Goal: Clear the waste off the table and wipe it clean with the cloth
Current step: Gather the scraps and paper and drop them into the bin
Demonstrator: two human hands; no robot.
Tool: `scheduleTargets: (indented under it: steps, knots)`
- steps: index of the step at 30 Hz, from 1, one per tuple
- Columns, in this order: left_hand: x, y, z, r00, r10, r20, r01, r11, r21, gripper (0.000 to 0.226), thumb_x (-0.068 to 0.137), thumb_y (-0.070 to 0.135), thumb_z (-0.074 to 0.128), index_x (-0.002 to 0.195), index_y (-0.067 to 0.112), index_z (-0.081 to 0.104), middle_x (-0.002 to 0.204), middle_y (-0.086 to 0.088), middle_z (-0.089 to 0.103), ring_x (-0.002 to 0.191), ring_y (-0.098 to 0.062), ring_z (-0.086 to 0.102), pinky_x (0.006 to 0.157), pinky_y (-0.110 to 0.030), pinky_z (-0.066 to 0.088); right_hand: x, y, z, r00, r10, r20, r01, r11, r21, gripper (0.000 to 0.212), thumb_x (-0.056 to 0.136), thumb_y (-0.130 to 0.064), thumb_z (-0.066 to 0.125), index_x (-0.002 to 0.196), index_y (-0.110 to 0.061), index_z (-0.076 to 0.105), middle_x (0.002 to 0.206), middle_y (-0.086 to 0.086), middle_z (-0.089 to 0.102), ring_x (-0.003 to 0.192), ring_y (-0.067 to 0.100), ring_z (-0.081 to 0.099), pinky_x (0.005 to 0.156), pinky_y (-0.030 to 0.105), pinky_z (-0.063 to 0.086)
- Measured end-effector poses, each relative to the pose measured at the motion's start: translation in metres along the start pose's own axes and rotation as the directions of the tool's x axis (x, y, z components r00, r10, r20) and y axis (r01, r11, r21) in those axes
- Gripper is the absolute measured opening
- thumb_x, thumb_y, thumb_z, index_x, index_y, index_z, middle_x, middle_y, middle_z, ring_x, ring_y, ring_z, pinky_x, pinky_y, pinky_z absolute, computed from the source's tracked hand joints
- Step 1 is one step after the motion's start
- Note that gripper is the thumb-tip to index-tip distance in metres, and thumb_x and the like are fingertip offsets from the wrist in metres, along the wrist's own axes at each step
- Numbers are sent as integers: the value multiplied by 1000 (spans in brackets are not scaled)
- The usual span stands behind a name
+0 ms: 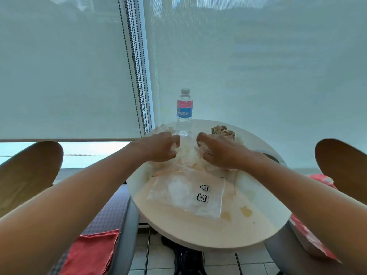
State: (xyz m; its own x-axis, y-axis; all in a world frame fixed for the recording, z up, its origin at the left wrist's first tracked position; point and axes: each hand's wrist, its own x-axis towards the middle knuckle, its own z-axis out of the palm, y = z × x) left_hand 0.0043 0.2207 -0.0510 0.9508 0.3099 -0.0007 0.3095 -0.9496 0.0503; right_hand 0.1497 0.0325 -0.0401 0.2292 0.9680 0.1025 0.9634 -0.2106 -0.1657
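Note:
A small round white table (198, 231) carries a clear plastic bag (184, 193) printed with black recycling marks, its far end bunched up. My left hand (160, 147) curls its fingers on the crumpled plastic and white paper (188, 155) at the bag's far left. On the right side of that same heap, my right hand (218, 151) presses and grips it. Crumpled brown paper waste (223, 131) lies beyond my right hand. A red cloth (91, 253) lies on the chair seat at the lower left. Yellowish stains (246, 211) mark the table's near right.
A water bottle (184, 112) with a blue and pink label stands upright at the table's far edge, between my hands. Wooden chair backs rise at the left (29, 171) and right (341, 163). Roller blinds with bead chains (137, 66) hang behind. Red patterned fabric (319, 179) lies on the right chair.

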Motion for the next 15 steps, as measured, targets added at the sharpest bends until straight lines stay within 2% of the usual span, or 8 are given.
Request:
scheduleTargets:
  steps: [3, 6, 8, 11, 15]
  knots:
    - [1, 0, -5, 1000, 19, -16, -19, 1000, -4, 22, 97, 39, 55, 113, 25, 61, 107, -2, 56, 107, -23, 56, 89, -37, 46, 0, -2, -3, 996, 7, -88, -7, 1000, 9, 24, 95, -30, 46, 118, -25, 43, 104, 8, 59, 91, 31, 55, 77, 47, 50]
    - [3, 1, -14, 998, 46, -35, -46, 999, -4, 24, 98, 43, 55, 102, 21, 65, 92, 2, 53, 98, -23, 58, 87, -39, 49, 1, -3, -7, 985, 0, -170, -1, 1000, -8, 27, 100, -28, 46, 127, -26, 48, 100, 7, 56, 96, 28, 50, 76, 38, 40]
    - [5, -1, -20, 997, 51, -50, -52, 999, -17, 29, 97, 49, 54, 94, 22, 64, 83, 4, 52, 90, -23, 60, 83, -43, 52, 2, -4, -12, 983, 9, -181, -1, 999, 42, 30, 101, -29, 48, 130, -30, 54, 102, 4, 54, 94, 23, 51, 78, 38, 43]
    - [6, 0, -29, 994, 51, -101, -54, 998, -20, 34, 96, 54, 51, 81, 24, 57, 73, 9, 47, 78, -21, 59, 76, -42, 54, 3, -4, -18, 981, 33, -191, -10, 992, 122, 23, 99, -32, 48, 115, -38, 64, 100, -2, 51, 83, 19, 59, 83, 42, 52]
    - [5, 7, -38, 986, 67, -155, -69, 998, -8, 33, 94, 49, 58, 72, 27, 48, 74, 6, 48, 77, -22, 59, 72, -39, 53, 1, -11, -24, 971, 46, -234, -20, 993, 115, 28, 90, -39, 38, 94, -32, 65, 93, -2, 52, 77, 18, 56, 77, 46, 54]
